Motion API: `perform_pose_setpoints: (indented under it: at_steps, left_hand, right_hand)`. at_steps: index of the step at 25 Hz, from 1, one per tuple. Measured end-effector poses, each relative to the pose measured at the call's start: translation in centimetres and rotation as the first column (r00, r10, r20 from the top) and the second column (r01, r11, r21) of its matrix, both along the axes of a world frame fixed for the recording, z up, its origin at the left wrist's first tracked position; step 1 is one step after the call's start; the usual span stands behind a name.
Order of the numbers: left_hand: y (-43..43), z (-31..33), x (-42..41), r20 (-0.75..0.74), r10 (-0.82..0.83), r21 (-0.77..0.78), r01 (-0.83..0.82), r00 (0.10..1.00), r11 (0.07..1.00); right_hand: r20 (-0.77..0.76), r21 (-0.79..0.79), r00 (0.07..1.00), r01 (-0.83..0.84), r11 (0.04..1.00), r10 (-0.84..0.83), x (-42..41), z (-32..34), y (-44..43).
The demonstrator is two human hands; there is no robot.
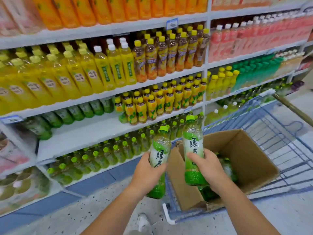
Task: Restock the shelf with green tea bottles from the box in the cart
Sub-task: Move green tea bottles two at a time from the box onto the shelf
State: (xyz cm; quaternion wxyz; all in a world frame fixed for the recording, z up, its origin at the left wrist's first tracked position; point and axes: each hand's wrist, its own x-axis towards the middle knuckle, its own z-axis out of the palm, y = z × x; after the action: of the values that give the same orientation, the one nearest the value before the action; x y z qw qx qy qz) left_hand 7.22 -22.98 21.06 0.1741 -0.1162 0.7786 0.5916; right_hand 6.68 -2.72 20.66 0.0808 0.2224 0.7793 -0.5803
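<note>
While the left hand (149,168) grips one green tea bottle (160,150), the right hand (205,168) clasps another (193,150) (both upright).

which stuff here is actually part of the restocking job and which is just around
Part of the job:
- green tea bottle in the left hand
- green tea bottle in the right hand
- cardboard box in the blue cart
- half-empty shelf

Just around:
- yellow juice bottles
- orange cartons
- pink drinks
</note>
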Motion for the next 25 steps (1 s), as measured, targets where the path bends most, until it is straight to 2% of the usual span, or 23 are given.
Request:
perform_pose_setpoints:
  at_steps: [6,11,19,25]
  left_hand:
    - [-10.1,1.0,2.5,-0.080,0.230,0.002,-0.231,0.970,0.973]
    - [-20.3,0.5,2.0,-0.100,0.365,0.007,-0.366,0.926,0.931]
    - [-36.3,-2.8,-3.2,-0.163,0.456,-0.002,-0.463,0.875,0.887]
    - [-42.5,-9.2,-9.6,-0.256,0.453,-0.009,-0.470,0.854,0.882]
  right_hand:
    - [-0.011,0.033,0.966,-0.258,0.966,0.258,-1.4,0.4,-10.8]
    - [0.015,0.064,0.935,-0.355,0.933,0.355,-4.2,0.1,-21.8]
    - [-0.011,0.067,0.890,-0.455,0.888,0.457,-10.8,-2.6,-37.7]
    - [-0.066,0.145,0.874,-0.470,0.871,0.482,-17.9,-8.0,-44.9]
